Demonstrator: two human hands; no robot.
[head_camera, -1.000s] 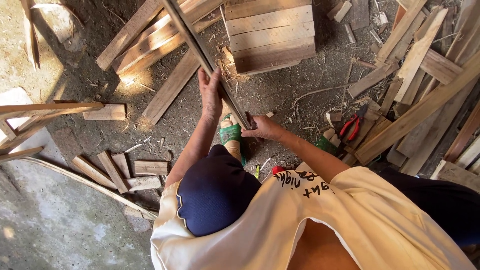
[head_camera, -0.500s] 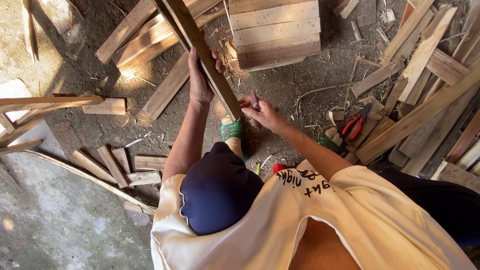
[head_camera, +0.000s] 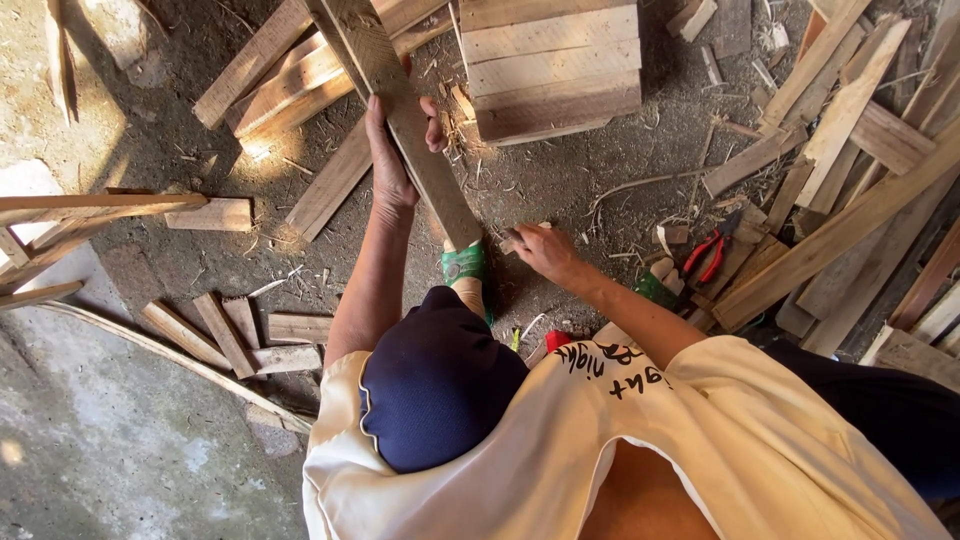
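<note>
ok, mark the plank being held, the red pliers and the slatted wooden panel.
plank (head_camera: 420, 150), head view, middle of its face.
red pliers (head_camera: 708, 252), head view, on a handle.
slatted wooden panel (head_camera: 550, 62), head view, centre slat.

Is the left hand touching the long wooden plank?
Touching. The head view shows the left hand wrapped around the long wooden plank, fingers on one edge and thumb on the other, with no gap.
</note>
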